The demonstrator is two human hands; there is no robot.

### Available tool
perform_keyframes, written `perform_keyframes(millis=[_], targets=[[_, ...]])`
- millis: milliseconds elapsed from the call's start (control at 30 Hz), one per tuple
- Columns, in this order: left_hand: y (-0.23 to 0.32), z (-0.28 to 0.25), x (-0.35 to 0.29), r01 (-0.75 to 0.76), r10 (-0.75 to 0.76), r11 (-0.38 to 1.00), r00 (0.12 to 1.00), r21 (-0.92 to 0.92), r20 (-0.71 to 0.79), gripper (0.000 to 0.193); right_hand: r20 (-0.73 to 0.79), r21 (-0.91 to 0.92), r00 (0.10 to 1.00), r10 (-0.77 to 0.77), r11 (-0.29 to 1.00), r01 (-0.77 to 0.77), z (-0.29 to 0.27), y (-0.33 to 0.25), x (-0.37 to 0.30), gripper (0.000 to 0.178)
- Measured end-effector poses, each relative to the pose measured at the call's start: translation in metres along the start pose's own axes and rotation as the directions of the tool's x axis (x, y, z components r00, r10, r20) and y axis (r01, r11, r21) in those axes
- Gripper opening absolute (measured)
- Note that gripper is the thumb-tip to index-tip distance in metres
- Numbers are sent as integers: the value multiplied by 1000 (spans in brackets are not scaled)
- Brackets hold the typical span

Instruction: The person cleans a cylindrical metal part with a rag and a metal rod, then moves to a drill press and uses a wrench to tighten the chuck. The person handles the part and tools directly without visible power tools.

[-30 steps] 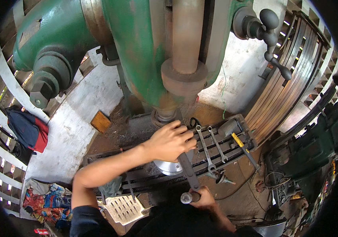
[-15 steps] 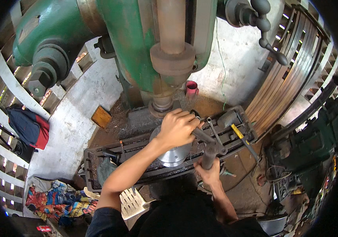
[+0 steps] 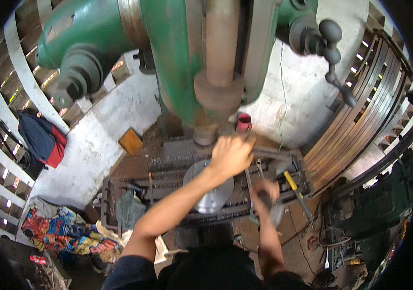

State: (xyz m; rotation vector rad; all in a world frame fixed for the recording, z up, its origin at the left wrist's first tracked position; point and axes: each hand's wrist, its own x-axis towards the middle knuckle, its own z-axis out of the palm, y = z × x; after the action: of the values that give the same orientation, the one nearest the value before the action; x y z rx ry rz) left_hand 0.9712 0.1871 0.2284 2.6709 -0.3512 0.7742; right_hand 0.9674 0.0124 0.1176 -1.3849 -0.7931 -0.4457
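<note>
Overhead, green drill column (image 3: 218,63); red cup (image 3: 243,122) behind left hand (image 3: 230,154).

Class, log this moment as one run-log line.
left hand: on round metal disc under green drill press | right hand: gripping dark tool handle

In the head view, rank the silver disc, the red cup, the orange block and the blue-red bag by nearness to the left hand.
From the left hand:
1. Silver disc, just below it on the machine table.
2. Red cup, just above, to the right; close to the disc's rank.
3. Orange block, left.
4. Blue-red bag, far left.
</note>
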Motion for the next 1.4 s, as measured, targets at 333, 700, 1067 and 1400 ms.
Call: perform_keyframes(millis=[333, 700, 1067, 1400], targets=[[7, 0, 2, -7, 7, 1000, 1000, 20, -15, 26, 142, 539, 831, 538, 662, -521, -36, 23, -64, 18], [-58, -45, -50, -637, 623, 716, 768, -285, -151, 19, 192, 102, 809, 555, 809, -579, -66, -47, -128, 19], [-84, -60, -43, -725, 781, 545, 621, -421, -59, 22, 498, -52, 704, 507, 828, -559, -20, -80, -151, 19], [-55, -51, -45, -641, 647, 700, 756, -313, -100, 28, 616, -394, 625, 480, 875, -282, 33, -113, -128, 40]])
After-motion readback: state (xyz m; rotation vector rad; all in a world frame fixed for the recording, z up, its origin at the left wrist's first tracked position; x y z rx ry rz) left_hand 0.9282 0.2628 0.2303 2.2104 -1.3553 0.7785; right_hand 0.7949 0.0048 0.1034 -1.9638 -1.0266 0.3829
